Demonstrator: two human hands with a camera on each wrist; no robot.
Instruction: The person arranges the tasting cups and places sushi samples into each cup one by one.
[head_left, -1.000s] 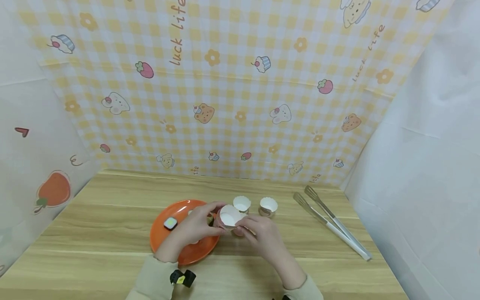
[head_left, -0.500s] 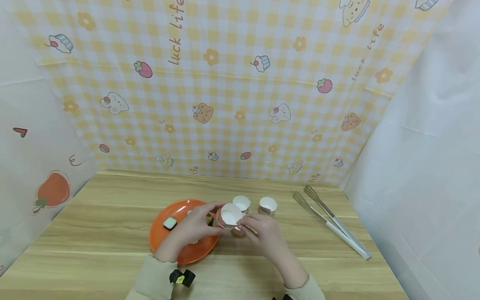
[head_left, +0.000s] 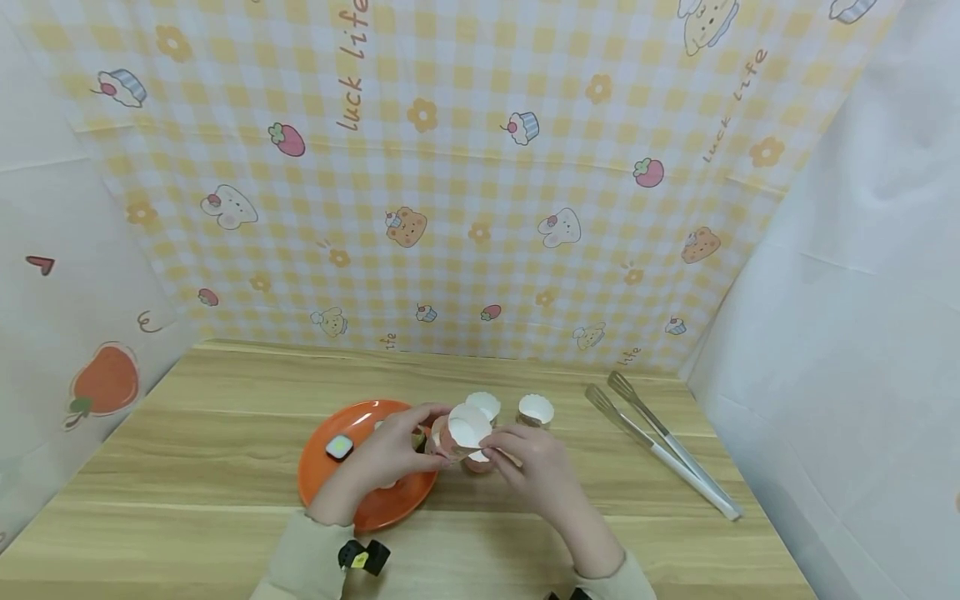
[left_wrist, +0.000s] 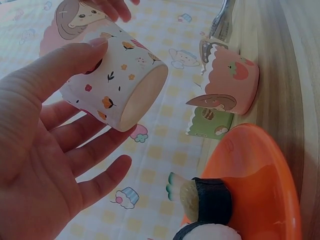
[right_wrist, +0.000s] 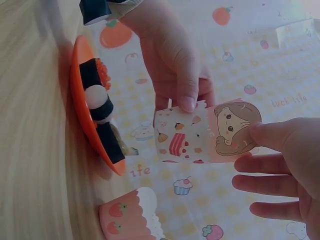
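My left hand [head_left: 393, 450] grips a white paper cupcake cup [left_wrist: 115, 75] printed with flowers and cake, thumb on one side and fingers on the other. From its wide end sticks out a pink cupcake cup [right_wrist: 235, 127] with a girl's face, partly nested inside. The thumb and fingers of my right hand [right_wrist: 295, 165] pinch this pink cup by its rim. Both cups are held in the air near the right side of the orange plate [head_left: 318, 492]. In the head view the pink cup's white inside faces up, while my left hand covers part of the plate.
On the wooden table stand a cup [head_left: 482, 405] behind the hands, another cup [head_left: 536, 410] to its right, and a pink strawberry cup [left_wrist: 240, 80] close by. Sushi pieces [right_wrist: 97, 97] lie on the plate. Metal tongs [head_left: 667, 450] rest at the right.
My right hand has shifted slightly to the right, drawing the pink cup further out of the white one. The left hand stays in place.
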